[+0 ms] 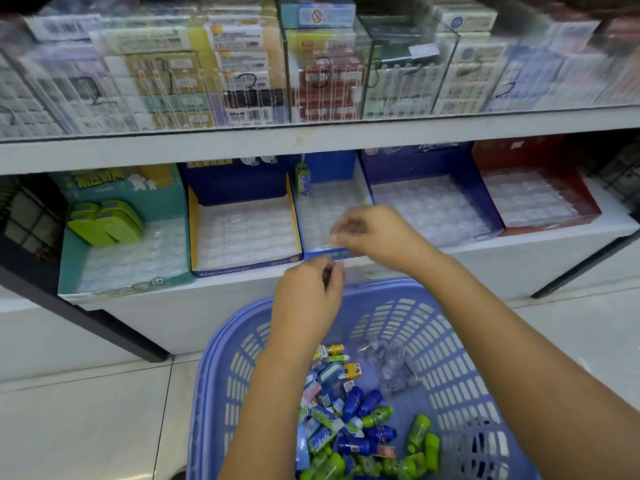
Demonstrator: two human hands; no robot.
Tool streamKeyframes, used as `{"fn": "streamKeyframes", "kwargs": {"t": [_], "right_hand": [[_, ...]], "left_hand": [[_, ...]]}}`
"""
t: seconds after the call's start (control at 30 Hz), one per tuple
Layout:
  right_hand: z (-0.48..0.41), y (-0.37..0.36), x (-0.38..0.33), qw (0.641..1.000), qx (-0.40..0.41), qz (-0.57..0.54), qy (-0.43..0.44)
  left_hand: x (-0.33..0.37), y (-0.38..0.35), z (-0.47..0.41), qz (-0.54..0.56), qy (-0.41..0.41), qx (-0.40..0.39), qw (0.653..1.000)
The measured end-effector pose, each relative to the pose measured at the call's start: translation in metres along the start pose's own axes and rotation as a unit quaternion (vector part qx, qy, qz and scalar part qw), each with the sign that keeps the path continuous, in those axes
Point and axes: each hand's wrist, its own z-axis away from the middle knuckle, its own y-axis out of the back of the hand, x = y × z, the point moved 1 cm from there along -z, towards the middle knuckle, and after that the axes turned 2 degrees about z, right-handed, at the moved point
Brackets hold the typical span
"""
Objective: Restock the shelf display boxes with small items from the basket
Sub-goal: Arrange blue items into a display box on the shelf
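Shelf display boxes, five open cardboard trays lined with clear moulded plastic, run along the white lower shelf just beyond our fingertips.

Below our wrists, the lavender slatted plastic basket holds a heap of small green, blue and yellow packs, so we judge most stock unplaced.

Far left of our fingers, the teal box carries a few flat lime-green pieces. The narrow blue box directly under the fingers has one green-and-blue pack at its back. The blue-and-yellow box, the dark blue box and the red box show bare liners.

Our left hand and right hand meet over the narrow box's front lip. The fingers are blurred and curled inward; we cannot tell whether they pinch anything.

Judgement: early stage, nearly all slots unfilled.
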Motion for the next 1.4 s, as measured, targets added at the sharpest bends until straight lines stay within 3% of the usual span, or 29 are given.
{"fn": "streamKeyframes", "kwargs": {"t": [0.07,0.2,0.37,0.47,0.63,0.83,0.93,1.03,1.17,1.3,1.4], "right_hand": [[0.035,-0.018,0.022,0.994,-0.098,0.028,-0.035],[0.076,-0.078,0.081,0.939,-0.276,0.174,-0.110],[0.106,-0.131,0.145,0.913,-0.307,0.221,-0.155],[0.120,-0.142,0.164,0.917,-0.299,0.196,-0.175],[0.128,-0.154,0.176,0.932,-0.284,0.169,-0.146],[0.129,-0.163,0.190,0.935,-0.284,0.161,-0.142],[0.123,-0.159,0.193,0.930,-0.308,0.157,-0.124],[0.114,-0.156,0.191,0.916,-0.335,0.179,-0.129],[0.097,-0.129,0.171,0.920,-0.341,0.007,-0.195],[0.094,-0.071,0.131,0.889,-0.383,-0.170,-0.186],[0.094,-0.021,0.103,0.879,-0.292,-0.339,-0.168]], "left_hand": [[-0.021,-0.014,0.006,-0.077,0.059,-0.127,0.987],[-0.062,-0.055,0.045,-0.160,0.140,-0.344,0.915],[-0.093,-0.104,0.098,-0.143,0.141,-0.458,0.866],[-0.102,-0.119,0.113,-0.152,0.138,-0.459,0.865],[-0.107,-0.134,0.112,-0.187,0.126,-0.394,0.891],[-0.118,-0.157,0.114,-0.245,0.145,-0.368,0.885],[-0.119,-0.159,0.111,-0.208,0.184,-0.368,0.887],[-0.123,-0.147,0.096,-0.101,0.267,-0.350,0.892],[-0.117,-0.112,0.064,0.001,0.350,-0.340,0.873],[-0.086,-0.070,0.038,0.140,0.342,-0.331,0.868],[-0.049,-0.037,0.018,0.241,0.299,-0.306,0.871]]}}
